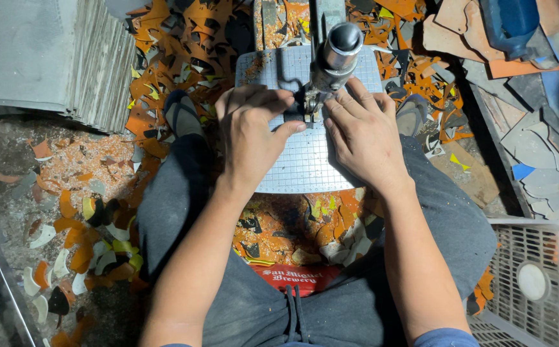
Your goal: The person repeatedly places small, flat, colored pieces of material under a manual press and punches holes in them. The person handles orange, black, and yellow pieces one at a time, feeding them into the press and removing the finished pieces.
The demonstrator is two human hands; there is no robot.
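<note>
- The person is sitting over a small gridded grey worktop (305,164), knees spread to either side of it.
- The left hand (252,132) is lying palm-down on the worktop, its fingers (263,99) together and curling onto a small dark piece (294,114) just beside the machine's cutting point.
- The right hand (361,135) is pressing flat on the other side, fingers (338,115) together and extended, their tips reaching the same spot; whether they are touching the piece cannot be told.
- A metal machine head (335,56) with a rounded cylinder is standing upright between the two hands, blocking the view of the point where the piece is meeting it.
- Orange, black and yellow offcuts (176,45) are crowding the floor beyond and beside the worktop, and more are lying below it between the person's legs.
- A stack of grey sheets (54,58) is sitting to the far left.
- A white plastic crate (530,276) is standing just beside the right knee.
- Grey cut shapes (542,167) are piling up at the right edge.
</note>
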